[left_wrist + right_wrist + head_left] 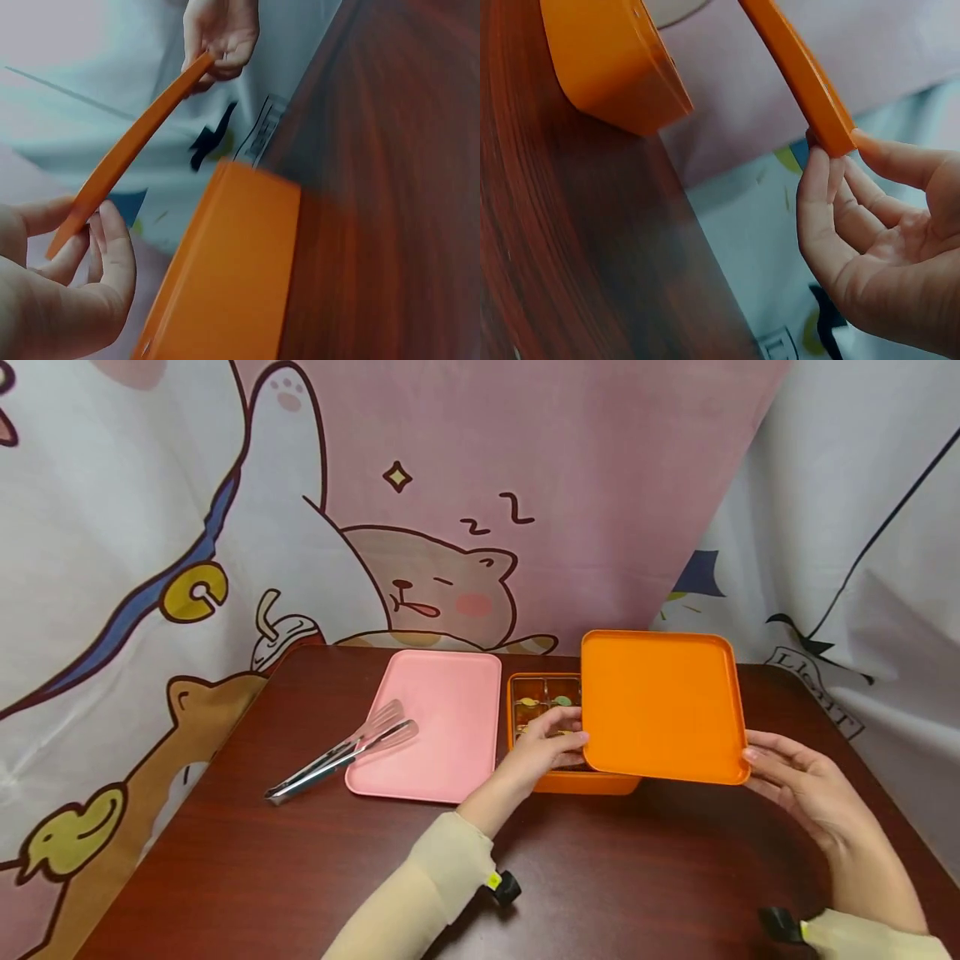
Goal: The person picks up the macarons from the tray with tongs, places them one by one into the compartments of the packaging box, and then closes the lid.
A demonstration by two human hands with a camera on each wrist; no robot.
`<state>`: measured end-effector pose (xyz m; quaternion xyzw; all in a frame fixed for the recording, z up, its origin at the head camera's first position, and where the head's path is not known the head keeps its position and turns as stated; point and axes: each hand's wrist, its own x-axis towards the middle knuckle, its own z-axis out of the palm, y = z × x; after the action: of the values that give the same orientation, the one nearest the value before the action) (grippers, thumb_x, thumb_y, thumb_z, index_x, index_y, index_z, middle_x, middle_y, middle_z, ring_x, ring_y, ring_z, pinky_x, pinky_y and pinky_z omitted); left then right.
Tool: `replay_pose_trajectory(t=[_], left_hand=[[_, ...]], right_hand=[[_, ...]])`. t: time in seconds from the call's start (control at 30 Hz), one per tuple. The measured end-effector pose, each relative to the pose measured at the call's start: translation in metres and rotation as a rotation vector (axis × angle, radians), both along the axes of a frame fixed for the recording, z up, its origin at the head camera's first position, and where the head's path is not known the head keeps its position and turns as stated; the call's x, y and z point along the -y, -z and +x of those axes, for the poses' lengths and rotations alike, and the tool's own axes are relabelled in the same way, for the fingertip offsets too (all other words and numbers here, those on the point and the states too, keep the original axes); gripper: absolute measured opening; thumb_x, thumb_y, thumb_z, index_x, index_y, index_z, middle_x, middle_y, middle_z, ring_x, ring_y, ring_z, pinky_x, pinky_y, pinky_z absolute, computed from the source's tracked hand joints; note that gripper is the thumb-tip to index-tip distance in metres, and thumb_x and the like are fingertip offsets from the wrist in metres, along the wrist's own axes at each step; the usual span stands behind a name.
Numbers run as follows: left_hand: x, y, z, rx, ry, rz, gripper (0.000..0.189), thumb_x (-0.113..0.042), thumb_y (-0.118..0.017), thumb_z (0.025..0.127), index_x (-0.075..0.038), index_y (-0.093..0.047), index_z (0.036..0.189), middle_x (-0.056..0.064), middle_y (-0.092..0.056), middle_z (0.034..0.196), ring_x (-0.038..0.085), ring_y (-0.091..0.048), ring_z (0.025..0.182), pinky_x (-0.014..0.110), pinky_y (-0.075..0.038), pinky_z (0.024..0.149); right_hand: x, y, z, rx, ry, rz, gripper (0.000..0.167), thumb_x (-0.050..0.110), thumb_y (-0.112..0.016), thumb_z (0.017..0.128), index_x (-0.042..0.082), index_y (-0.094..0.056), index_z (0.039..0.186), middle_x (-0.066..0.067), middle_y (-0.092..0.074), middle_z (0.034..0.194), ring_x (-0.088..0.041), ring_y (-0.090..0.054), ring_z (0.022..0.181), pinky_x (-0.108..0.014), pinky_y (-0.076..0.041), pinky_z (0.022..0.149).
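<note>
Both hands hold a square orange lid (663, 706) with a low raised rim, lifted above the table. My left hand (542, 752) pinches its left edge between thumb and fingers. The right hand (802, 785) grips the lower right corner, thumb on the near face, as the right wrist view shows with the lid's edge (817, 97). Behind and below the lid stands an orange box (588, 783) with clear-walled compartments; small yellow and green items show in some of them. The lid overlaps the box's right part in the head view. The box's side (232, 270) stands apart below the lid in the left wrist view.
Left of the box lies a pink tray (442, 727). Metal tongs (341, 756) rest with their tips over the tray and their handle end on the dark wooden table (247, 868). A printed cloth (585, 468) hangs behind and beside the table.
</note>
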<state>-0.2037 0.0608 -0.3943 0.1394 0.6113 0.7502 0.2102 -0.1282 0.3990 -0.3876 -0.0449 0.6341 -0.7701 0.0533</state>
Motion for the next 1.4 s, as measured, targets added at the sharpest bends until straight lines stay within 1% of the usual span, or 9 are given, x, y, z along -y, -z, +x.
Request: replay_pose_trajectory(t=[0.2, 0.4, 0.47, 0.67, 0.87, 1.03, 1.13, 1.3, 1.4], left_hand=[[0.037, -0.009, -0.007, -0.144, -0.051, -0.14, 0.039, -0.006, -0.063, 0.095, -0.003, -0.059, 0.133, 0.018, -0.065, 0.118, 0.007, -0.06, 0.08, 0.022, -0.053, 0.074], [0.062, -0.018, -0.011, -0.232, -0.145, -0.163, 0.034, -0.003, -0.065, 0.094, 0.004, -0.061, 0.127, 0.022, -0.065, 0.111, 0.005, -0.061, 0.076, 0.022, -0.056, 0.075], [0.07, -0.021, -0.012, -0.246, -0.185, -0.177, 0.033, -0.005, -0.066, 0.093, 0.003, -0.064, 0.125, 0.022, -0.065, 0.111, 0.005, -0.063, 0.077, 0.025, -0.058, 0.078], [0.084, -0.024, -0.015, -0.362, -0.311, -0.238, 0.027, -0.005, -0.071, 0.089, 0.0, -0.071, 0.116, 0.021, -0.071, 0.107, 0.014, -0.071, 0.085, 0.032, -0.059, 0.083], [0.092, -0.026, -0.018, -0.533, -0.384, -0.321, 0.025, -0.003, -0.071, 0.089, -0.007, -0.076, 0.113, 0.014, -0.073, 0.114, 0.027, -0.072, 0.103, 0.033, -0.058, 0.086], [0.092, -0.024, -0.022, -0.451, -0.35, -0.253, 0.03, 0.003, -0.066, 0.091, -0.001, -0.071, 0.12, 0.02, -0.068, 0.12, 0.032, -0.07, 0.107, 0.032, -0.058, 0.085], [0.089, -0.019, -0.025, -0.38, -0.33, -0.225, 0.032, 0.001, -0.064, 0.093, 0.001, -0.068, 0.125, 0.021, -0.067, 0.126, 0.034, -0.07, 0.107, 0.034, -0.058, 0.085], [0.082, -0.007, -0.033, -0.364, -0.363, -0.323, 0.039, -0.011, -0.074, 0.089, -0.006, -0.068, 0.128, 0.015, -0.064, 0.133, 0.03, -0.069, 0.112, 0.036, -0.057, 0.09], [0.076, 0.0, -0.038, -0.359, -0.36, -0.364, 0.045, -0.011, -0.076, 0.087, -0.006, -0.066, 0.131, 0.016, -0.059, 0.137, 0.031, -0.067, 0.117, 0.037, -0.056, 0.093]], right_hand=[[0.033, -0.011, -0.014, -0.039, 0.045, 0.233, 0.022, 0.005, -0.053, 0.102, 0.019, -0.068, 0.11, 0.008, -0.07, 0.096, -0.008, -0.067, 0.083, -0.019, -0.057, 0.072], [0.065, -0.024, -0.025, -0.135, 0.102, 0.482, 0.014, 0.013, -0.058, 0.101, 0.017, -0.063, 0.112, 0.011, -0.066, 0.093, -0.007, -0.063, 0.076, -0.018, -0.056, 0.069], [0.075, -0.026, -0.028, -0.159, 0.119, 0.473, 0.013, 0.013, -0.059, 0.1, 0.016, -0.063, 0.112, 0.009, -0.067, 0.089, -0.007, -0.064, 0.073, -0.019, -0.056, 0.068], [0.096, -0.029, -0.035, -0.193, 0.108, 0.256, 0.013, 0.015, -0.056, 0.102, 0.011, -0.066, 0.109, 0.007, -0.073, 0.091, -0.006, -0.07, 0.079, -0.018, -0.057, 0.072], [0.105, -0.036, -0.036, -0.086, 0.15, 0.381, 0.045, 0.038, -0.05, 0.104, 0.007, -0.061, 0.135, 0.023, -0.068, 0.11, 0.002, -0.068, 0.092, -0.017, -0.056, 0.075], [0.111, -0.035, -0.043, -0.025, 0.18, 0.42, 0.058, 0.034, -0.063, 0.098, 0.005, -0.049, 0.146, 0.026, -0.064, 0.11, 0.005, -0.067, 0.091, -0.017, -0.056, 0.075], [0.115, -0.03, -0.051, -0.036, 0.221, 0.521, 0.059, 0.036, -0.062, 0.098, 0.008, -0.048, 0.147, 0.015, -0.066, 0.118, 0.005, -0.065, 0.092, -0.014, -0.055, 0.076], [0.117, -0.018, -0.065, -0.05, 0.256, 0.716, 0.054, 0.037, -0.057, 0.101, 0.013, -0.048, 0.148, -0.017, -0.058, 0.141, -0.017, -0.057, 0.121, -0.004, -0.045, 0.079], [0.118, -0.011, -0.071, -0.048, 0.253, 0.762, 0.053, 0.034, -0.057, 0.101, 0.013, -0.046, 0.149, -0.022, -0.055, 0.144, -0.033, -0.05, 0.131, -0.001, -0.041, 0.077]])
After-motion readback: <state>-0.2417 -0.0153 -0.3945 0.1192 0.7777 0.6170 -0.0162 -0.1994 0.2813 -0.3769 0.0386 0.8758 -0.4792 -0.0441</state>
